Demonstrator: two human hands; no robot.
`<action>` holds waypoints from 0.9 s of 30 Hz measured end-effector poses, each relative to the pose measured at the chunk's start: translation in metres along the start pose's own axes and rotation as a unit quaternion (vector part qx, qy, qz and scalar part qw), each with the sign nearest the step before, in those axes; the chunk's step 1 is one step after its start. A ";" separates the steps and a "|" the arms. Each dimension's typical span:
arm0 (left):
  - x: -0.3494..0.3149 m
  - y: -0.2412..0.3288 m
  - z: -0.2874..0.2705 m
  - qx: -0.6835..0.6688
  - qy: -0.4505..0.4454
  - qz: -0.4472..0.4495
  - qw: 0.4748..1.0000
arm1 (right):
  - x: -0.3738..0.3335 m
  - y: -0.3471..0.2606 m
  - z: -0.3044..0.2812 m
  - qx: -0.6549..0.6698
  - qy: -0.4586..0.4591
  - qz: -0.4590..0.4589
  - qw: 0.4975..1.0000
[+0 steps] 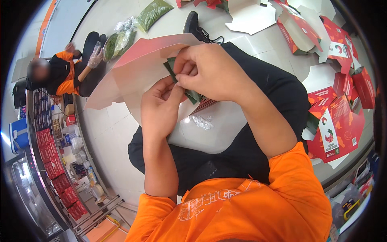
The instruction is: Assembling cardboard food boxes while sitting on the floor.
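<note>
I sit on the floor with a partly unfolded food carton (133, 74), pale inside and red outside, in front of me. A dark green flat piece (193, 96) with folded edges lies against its inner side. My left hand (161, 107) pinches this piece from the near left. From the right, my right hand (209, 72) closes on it too, thumb and forefinger together near my left fingertips. The fingers cover part of the green piece, so I cannot tell its kind. Under the carton, edges of stacked reddish flat sheets (207, 105) show.
Crumpled clear plastic (201, 122) lies between my legs. Red cartons (338, 125) are heaped on the right, with more (296, 30) behind. A bag of green stuff (153, 15) lies at the far side. At left another person (66, 74) sits by a stocked shelf (64, 149).
</note>
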State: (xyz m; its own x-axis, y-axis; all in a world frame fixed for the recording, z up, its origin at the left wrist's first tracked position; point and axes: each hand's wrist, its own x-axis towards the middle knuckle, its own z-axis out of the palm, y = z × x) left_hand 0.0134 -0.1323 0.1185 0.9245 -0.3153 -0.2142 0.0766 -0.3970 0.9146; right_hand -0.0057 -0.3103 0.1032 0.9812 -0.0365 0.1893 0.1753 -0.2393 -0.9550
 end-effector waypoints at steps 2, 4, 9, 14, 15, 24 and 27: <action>0.003 0.003 -0.007 0.014 -0.031 -0.019 0.999 | -0.001 0.005 0.005 0.000 -0.011 -0.032 0.999; 0.003 0.013 0.003 -0.056 0.016 -0.030 0.998 | -0.002 0.008 0.001 0.025 -0.021 -0.028 0.999; 0.021 0.024 0.016 0.168 0.097 -0.003 0.981 | 0.002 0.028 -0.012 0.098 -0.088 -0.036 0.991; 0.029 0.024 0.018 0.294 0.115 0.054 0.947 | 0.010 0.043 -0.012 0.129 -0.038 0.120 0.984; 0.028 0.026 0.017 0.299 0.115 0.053 0.946 | 0.011 0.044 -0.009 0.087 -0.025 0.112 0.990; 0.023 0.049 0.021 0.435 0.082 0.008 0.896 | 0.004 0.042 0.007 -0.036 0.037 0.051 0.997; 0.025 0.043 0.017 0.419 0.086 0.025 0.904 | 0.004 0.039 0.014 -0.075 0.060 0.042 0.994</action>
State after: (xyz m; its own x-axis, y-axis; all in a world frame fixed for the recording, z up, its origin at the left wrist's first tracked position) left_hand 0.0337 -0.1719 0.1462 0.9689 -0.2409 -0.0571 -0.2099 -0.9216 0.3264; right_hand 0.0064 -0.3058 0.0636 0.9736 -0.1764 0.1446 0.0699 -0.3730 -0.9252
